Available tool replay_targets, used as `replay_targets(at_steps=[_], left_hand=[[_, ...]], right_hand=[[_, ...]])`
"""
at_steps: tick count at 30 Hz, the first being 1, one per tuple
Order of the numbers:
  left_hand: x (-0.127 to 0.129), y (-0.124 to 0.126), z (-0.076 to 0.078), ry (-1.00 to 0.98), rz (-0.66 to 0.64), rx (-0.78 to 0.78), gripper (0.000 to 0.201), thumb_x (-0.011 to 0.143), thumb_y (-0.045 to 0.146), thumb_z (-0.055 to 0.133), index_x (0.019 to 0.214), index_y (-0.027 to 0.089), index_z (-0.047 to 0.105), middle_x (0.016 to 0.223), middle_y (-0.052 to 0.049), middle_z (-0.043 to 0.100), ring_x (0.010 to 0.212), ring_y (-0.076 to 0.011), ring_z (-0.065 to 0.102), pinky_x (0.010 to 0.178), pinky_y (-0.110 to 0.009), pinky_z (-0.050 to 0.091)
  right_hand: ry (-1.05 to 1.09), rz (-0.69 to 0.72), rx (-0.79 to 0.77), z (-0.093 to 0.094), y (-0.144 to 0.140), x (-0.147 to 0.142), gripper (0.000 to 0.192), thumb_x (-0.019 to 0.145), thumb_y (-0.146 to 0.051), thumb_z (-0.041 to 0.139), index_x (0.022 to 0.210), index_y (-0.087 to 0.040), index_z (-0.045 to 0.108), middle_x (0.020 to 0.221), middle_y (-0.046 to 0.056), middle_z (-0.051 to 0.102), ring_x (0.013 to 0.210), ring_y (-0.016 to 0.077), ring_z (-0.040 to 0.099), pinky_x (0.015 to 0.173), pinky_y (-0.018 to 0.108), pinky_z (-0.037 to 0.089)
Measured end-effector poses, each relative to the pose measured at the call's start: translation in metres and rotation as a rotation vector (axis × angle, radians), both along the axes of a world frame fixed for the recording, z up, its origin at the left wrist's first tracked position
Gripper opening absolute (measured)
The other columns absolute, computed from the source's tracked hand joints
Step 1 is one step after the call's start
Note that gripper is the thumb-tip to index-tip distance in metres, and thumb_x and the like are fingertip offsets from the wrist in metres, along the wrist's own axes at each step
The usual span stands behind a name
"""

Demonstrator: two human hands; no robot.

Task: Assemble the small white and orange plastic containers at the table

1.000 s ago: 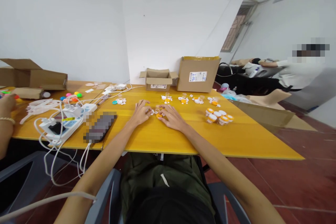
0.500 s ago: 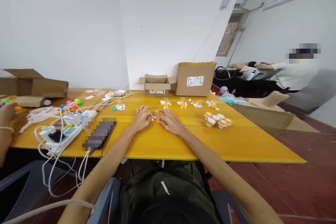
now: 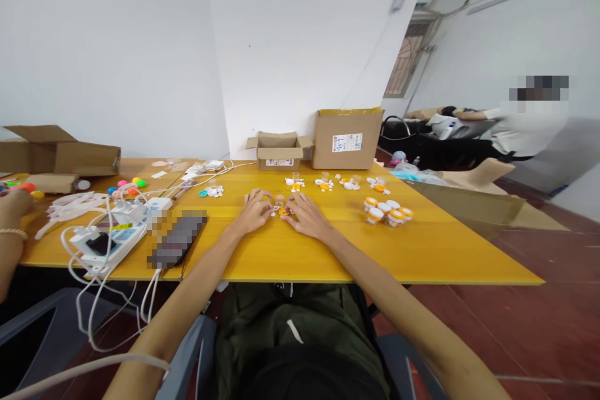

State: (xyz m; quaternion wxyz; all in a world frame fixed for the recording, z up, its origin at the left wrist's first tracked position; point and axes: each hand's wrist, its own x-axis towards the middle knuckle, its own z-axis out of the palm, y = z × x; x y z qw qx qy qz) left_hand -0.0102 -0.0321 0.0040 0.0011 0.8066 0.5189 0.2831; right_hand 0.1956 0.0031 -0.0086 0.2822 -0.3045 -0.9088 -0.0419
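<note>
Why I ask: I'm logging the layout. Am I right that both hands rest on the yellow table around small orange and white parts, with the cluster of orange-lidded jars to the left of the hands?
Not quite. The head view shows the jars to the right of the right hand, not the left. Otherwise right: the left hand and right hand rest on the yellow table around the small orange and white parts.

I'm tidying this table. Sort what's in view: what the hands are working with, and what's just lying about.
In use:
left hand
right hand
small orange and white parts between them

Lying about:
capped jars
parts groups
cardboard boxes
power strip
phone
coloured balls
</note>
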Motion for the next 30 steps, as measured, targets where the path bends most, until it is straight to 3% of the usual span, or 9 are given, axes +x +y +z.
replay_targets(at_steps=[7, 16, 25, 30], left_hand=[[0.000, 0.001, 0.000, 0.027, -0.025, 0.008, 0.020, 0.089, 0.025, 0.055, 0.079, 0.023, 0.072, 0.122, -0.007, 0.063, 0.120, -0.0271, 0.044, 0.101, -0.047, 0.034], [0.000, 0.001, 0.001, 0.007, -0.018, 0.009, 0.021, 0.090, 0.030, 0.057, 0.078, 0.025, 0.074, 0.120, -0.006, 0.064, 0.121, -0.0276, 0.044, 0.101, -0.047, 0.034], [-0.008, 0.007, 0.003, -0.228, 0.286, 0.167, 0.024, 0.093, 0.033, 0.053, 0.080, 0.025, 0.071, 0.112, -0.007, 0.066, 0.115, -0.0281, 0.046, 0.097, -0.047, 0.037], [-0.009, 0.008, 0.005, -0.263, 0.359, 0.173, 0.022, 0.092, 0.032, 0.053, 0.080, 0.024, 0.070, 0.110, -0.008, 0.066, 0.114, -0.0295, 0.047, 0.096, -0.048, 0.037]], right_hand=[[-0.018, 0.027, -0.020, 0.001, -0.001, -0.001, 0.015, 0.093, -0.034, 0.057, 0.091, -0.021, 0.063, 0.093, 0.008, 0.065, 0.098, 0.0235, 0.055, 0.088, 0.039, 0.046], [0.044, 0.059, -0.037, 0.001, -0.001, -0.001, 0.015, 0.094, -0.032, 0.055, 0.085, -0.022, 0.062, 0.090, 0.007, 0.067, 0.094, 0.0227, 0.058, 0.084, 0.038, 0.047], [0.240, 0.118, 0.044, 0.001, -0.007, -0.013, 0.013, 0.094, -0.031, 0.051, 0.095, -0.024, 0.063, 0.106, 0.009, 0.068, 0.105, 0.0253, 0.059, 0.091, 0.045, 0.047], [0.252, 0.106, 0.028, 0.001, -0.007, -0.019, 0.010, 0.093, -0.031, 0.054, 0.093, -0.023, 0.061, 0.105, 0.009, 0.069, 0.102, 0.0251, 0.060, 0.090, 0.043, 0.048]])
